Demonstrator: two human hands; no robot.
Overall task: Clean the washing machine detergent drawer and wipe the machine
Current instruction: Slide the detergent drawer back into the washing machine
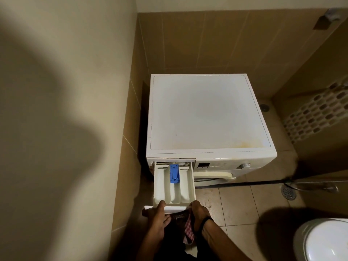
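Centrally, a white washing machine (207, 113) stands in a tiled corner, its detergent drawer (174, 187) pulled out toward the lower middle of the frame. The left hand (158, 213) grips the drawer's front panel; the right hand (200, 210) curls over its right end, a checked cloth (188, 231) bunched beneath the palm.

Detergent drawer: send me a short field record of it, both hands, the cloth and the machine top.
drawer: detergent drawer pulled out, three compartments showing
insert: blue insert in middle compartment, at the back
left hand: grips drawer front, left end
right hand: holds checked cloth at drawer front, right end
machine top: yellowish stain near front right corner
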